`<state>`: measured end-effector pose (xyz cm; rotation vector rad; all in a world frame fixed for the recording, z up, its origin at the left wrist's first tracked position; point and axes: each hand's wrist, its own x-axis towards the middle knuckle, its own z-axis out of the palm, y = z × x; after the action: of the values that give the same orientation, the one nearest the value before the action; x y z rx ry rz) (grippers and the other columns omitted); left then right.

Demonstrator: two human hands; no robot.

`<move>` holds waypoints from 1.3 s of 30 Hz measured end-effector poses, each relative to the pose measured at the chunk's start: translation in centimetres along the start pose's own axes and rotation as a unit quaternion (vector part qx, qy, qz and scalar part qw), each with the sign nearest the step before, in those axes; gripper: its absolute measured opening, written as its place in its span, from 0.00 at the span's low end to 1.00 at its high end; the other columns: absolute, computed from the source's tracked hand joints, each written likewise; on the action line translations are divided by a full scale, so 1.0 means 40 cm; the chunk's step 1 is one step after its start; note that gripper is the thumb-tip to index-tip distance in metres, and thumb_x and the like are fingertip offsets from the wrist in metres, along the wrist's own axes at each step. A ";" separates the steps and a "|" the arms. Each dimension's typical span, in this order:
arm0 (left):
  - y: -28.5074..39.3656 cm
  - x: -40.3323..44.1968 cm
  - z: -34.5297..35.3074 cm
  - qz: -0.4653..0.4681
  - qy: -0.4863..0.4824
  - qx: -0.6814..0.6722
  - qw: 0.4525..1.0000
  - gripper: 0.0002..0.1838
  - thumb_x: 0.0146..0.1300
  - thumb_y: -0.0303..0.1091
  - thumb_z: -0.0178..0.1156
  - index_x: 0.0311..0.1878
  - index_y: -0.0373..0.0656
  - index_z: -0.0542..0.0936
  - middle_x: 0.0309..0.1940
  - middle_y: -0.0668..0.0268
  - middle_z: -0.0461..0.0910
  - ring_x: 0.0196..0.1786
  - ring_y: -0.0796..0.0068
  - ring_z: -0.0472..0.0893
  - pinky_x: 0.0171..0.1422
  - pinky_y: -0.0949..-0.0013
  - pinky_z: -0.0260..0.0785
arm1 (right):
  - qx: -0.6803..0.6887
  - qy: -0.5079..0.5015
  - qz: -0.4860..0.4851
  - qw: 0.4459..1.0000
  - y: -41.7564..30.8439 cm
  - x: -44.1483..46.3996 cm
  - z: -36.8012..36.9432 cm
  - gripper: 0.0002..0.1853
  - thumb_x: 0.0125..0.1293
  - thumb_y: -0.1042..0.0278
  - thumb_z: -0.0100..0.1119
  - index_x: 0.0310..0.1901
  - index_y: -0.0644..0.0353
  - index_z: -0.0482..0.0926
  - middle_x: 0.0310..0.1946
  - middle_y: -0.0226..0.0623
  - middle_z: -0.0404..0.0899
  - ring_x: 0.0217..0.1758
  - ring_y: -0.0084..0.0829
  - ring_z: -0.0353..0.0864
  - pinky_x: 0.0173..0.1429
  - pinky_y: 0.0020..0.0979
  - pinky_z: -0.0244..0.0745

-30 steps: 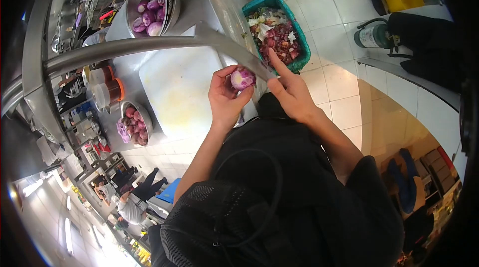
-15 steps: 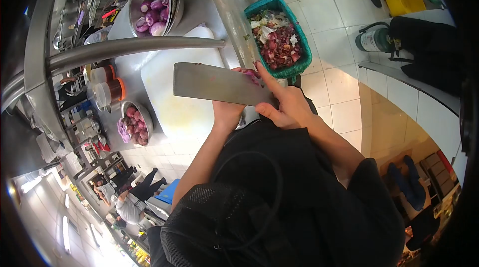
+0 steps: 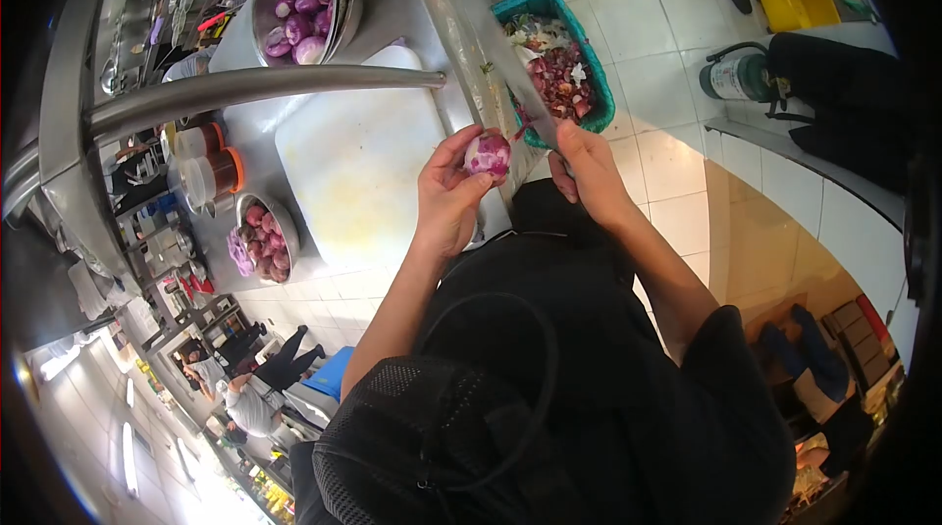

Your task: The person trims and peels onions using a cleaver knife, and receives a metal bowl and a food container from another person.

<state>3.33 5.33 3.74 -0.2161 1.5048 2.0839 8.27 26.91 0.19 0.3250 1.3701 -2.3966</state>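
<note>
My left hand (image 3: 446, 193) grips a red onion (image 3: 488, 156) between thumb and fingers. The onion is partly peeled, with pale patches among the purple. In my right hand (image 3: 592, 172) is a cleaver (image 3: 533, 93), its blade seen nearly edge-on and pointing away over the side of a green-lined bin (image 3: 601, 83). Onion skins and scraps fill that bin. A strip of purple skin (image 3: 522, 117) shows beside the blade; whether it touches the blade I cannot tell. The white cutting board (image 3: 358, 172) lies left of my left hand.
A steel colander (image 3: 263, 10) of peeled onions stands at the upper left. Nearer is a bowl (image 3: 287, 221) of unpeeled ones. Containers with orange rims (image 3: 235, 170) sit beside the board. A steel rail (image 3: 265, 83) crosses above the counter. Other people stand farther off.
The cleaver has swung from lying across the onion and my left hand toward the bin, turning edge-on. My right hand has moved right, and the onion is now uncovered in my left hand.
</note>
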 end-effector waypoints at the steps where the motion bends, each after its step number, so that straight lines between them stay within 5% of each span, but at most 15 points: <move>1: 0.006 -0.001 0.005 -0.017 -0.010 -0.013 1.000 0.31 0.59 0.15 0.65 0.68 0.36 0.71 0.65 0.56 0.74 0.63 0.67 0.78 0.64 0.63 0.76 | 0.000 0.002 0.000 1.000 0.005 -0.001 0.007 0.36 0.80 0.41 0.44 0.70 0.71 0.69 0.27 0.30 0.79 0.28 0.17 0.75 0.30 0.21 0.68; 3: 0.005 0.002 0.009 -0.034 -0.022 -0.026 0.999 0.32 0.59 0.16 0.65 0.69 0.37 0.70 0.67 0.57 0.73 0.64 0.66 0.77 0.65 0.63 0.76 | -0.091 0.055 -0.084 0.991 0.021 0.001 0.034 0.37 0.80 0.42 0.46 0.72 0.72 0.65 0.48 0.42 0.84 0.49 0.26 0.82 0.55 0.25 0.75; 4: 0.001 0.004 0.006 -0.030 -0.032 -0.024 0.999 0.33 0.59 0.16 0.65 0.69 0.38 0.70 0.67 0.57 0.73 0.64 0.66 0.77 0.65 0.63 0.76 | -0.091 0.056 -0.084 0.991 0.023 0.003 0.037 0.37 0.80 0.42 0.46 0.72 0.72 0.65 0.48 0.42 0.84 0.49 0.26 0.82 0.55 0.25 0.75; 6: 0.001 0.003 0.004 -0.024 -0.040 -0.023 0.999 0.34 0.59 0.16 0.65 0.69 0.38 0.70 0.68 0.58 0.72 0.65 0.66 0.77 0.65 0.62 0.76 | -0.069 0.095 -0.081 0.990 0.028 0.009 0.042 0.38 0.79 0.44 0.48 0.73 0.72 0.63 0.65 0.49 0.75 0.67 0.31 0.73 0.72 0.29 0.63; 10: 0.003 0.002 0.005 -0.012 -0.039 -0.014 0.999 0.34 0.58 0.15 0.66 0.69 0.38 0.70 0.68 0.58 0.72 0.66 0.66 0.76 0.67 0.62 0.74 | -0.153 0.141 -0.104 0.973 0.042 0.022 0.023 0.38 0.76 0.44 0.54 0.75 0.66 0.63 0.50 0.51 0.84 0.56 0.35 0.83 0.62 0.28 0.72; 12: -0.006 0.005 0.001 -0.007 -0.037 -0.014 0.999 0.33 0.58 0.15 0.65 0.69 0.38 0.70 0.68 0.58 0.72 0.65 0.65 0.76 0.67 0.62 0.74 | -0.256 0.107 -0.112 0.954 0.026 -0.006 0.029 0.43 0.70 0.38 0.59 0.77 0.58 0.61 0.32 0.51 0.85 0.39 0.47 0.88 0.48 0.35 0.79; 15: -0.013 0.004 0.007 -0.005 -0.026 0.002 1.000 0.30 0.64 0.19 0.64 0.69 0.39 0.69 0.66 0.58 0.74 0.66 0.66 0.76 0.69 0.62 0.73 | -0.397 0.052 -0.122 0.908 -0.019 -0.051 0.060 0.49 0.64 0.30 0.61 0.79 0.51 0.58 0.21 0.48 0.80 0.26 0.55 0.83 0.36 0.45 0.79; 19: -0.024 0.011 -0.004 -0.009 -0.024 0.047 0.999 0.29 0.74 0.45 0.57 0.73 0.46 0.65 0.67 0.58 0.73 0.65 0.61 0.77 0.70 0.54 0.72 | -0.498 0.054 -0.141 0.854 -0.016 -0.066 0.095 0.58 0.58 0.26 0.63 0.82 0.49 0.49 0.17 0.47 0.77 0.23 0.56 0.81 0.30 0.48 0.74; 26: -0.018 0.000 -0.015 -0.046 -0.023 0.029 0.998 0.30 0.73 0.39 0.60 0.73 0.44 0.64 0.64 0.57 0.75 0.63 0.63 0.78 0.66 0.57 0.76 | -0.501 0.067 -0.124 0.854 -0.031 -0.066 0.108 0.56 0.57 0.25 0.63 0.80 0.49 0.55 0.15 0.47 0.76 0.24 0.56 0.81 0.31 0.48 0.74; 29: -0.010 0.001 -0.003 -0.034 -0.014 0.059 0.998 0.32 0.66 0.28 0.66 0.72 0.42 0.66 0.63 0.58 0.76 0.62 0.63 0.79 0.67 0.58 0.75 | -0.501 0.040 -0.036 0.864 -0.051 -0.060 0.097 0.54 0.58 0.22 0.60 0.76 0.58 0.64 0.21 0.49 0.80 0.26 0.53 0.83 0.34 0.45 0.79; 31: -0.016 0.007 0.002 -0.003 0.002 0.026 1.000 0.31 0.60 0.16 0.68 0.67 0.37 0.71 0.60 0.63 0.76 0.60 0.71 0.79 0.66 0.64 0.74 | -0.400 0.045 -0.040 0.915 -0.027 -0.054 0.080 0.46 0.63 0.30 0.63 0.72 0.59 0.70 0.22 0.38 0.81 0.26 0.41 0.83 0.36 0.35 0.78; 32: -0.020 0.010 -0.005 -0.004 0.003 0.025 1.000 0.31 0.60 0.16 0.68 0.67 0.37 0.71 0.60 0.63 0.76 0.60 0.71 0.79 0.66 0.64 0.74 | -0.400 0.044 -0.038 0.915 -0.010 -0.046 0.078 0.46 0.63 0.30 0.63 0.72 0.59 0.70 0.22 0.38 0.81 0.26 0.41 0.83 0.36 0.35 0.78; 34: -0.017 0.013 -0.010 -0.005 -0.012 0.036 0.999 0.32 0.57 0.12 0.66 0.66 0.37 0.72 0.61 0.62 0.76 0.61 0.69 0.79 0.67 0.64 0.73 | -0.056 0.032 -0.069 0.996 0.014 -0.030 0.078 0.37 0.70 0.40 0.62 0.71 0.59 0.72 0.25 0.25 0.79 0.26 0.23 0.77 0.34 0.26 0.73; 35: -0.021 0.006 -0.006 0.005 -0.009 0.035 0.999 0.33 0.55 0.11 0.65 0.66 0.37 0.72 0.62 0.61 0.76 0.63 0.67 0.78 0.69 0.64 0.72 | -0.018 0.013 -0.001 1.000 0.005 -0.032 0.058 0.31 0.76 0.45 0.57 0.70 0.60 0.73 0.25 0.18 0.72 0.24 0.12 0.67 0.28 0.21 0.63; 39: -0.014 0.009 -0.003 0.017 -0.060 0.063 0.996 0.35 0.57 0.17 0.68 0.69 0.39 0.69 0.67 0.58 0.73 0.66 0.65 0.75 0.68 0.62 0.72 | 0.034 0.070 0.015 0.997 0.011 0.004 0.026 0.32 0.76 0.43 0.56 0.68 0.62 0.75 0.21 0.16 0.62 0.20 0.10 0.59 0.23 0.19 0.53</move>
<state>3.30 5.48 3.07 -0.0176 1.5694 1.9823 8.29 25.75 0.31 0.5388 1.3327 -2.4400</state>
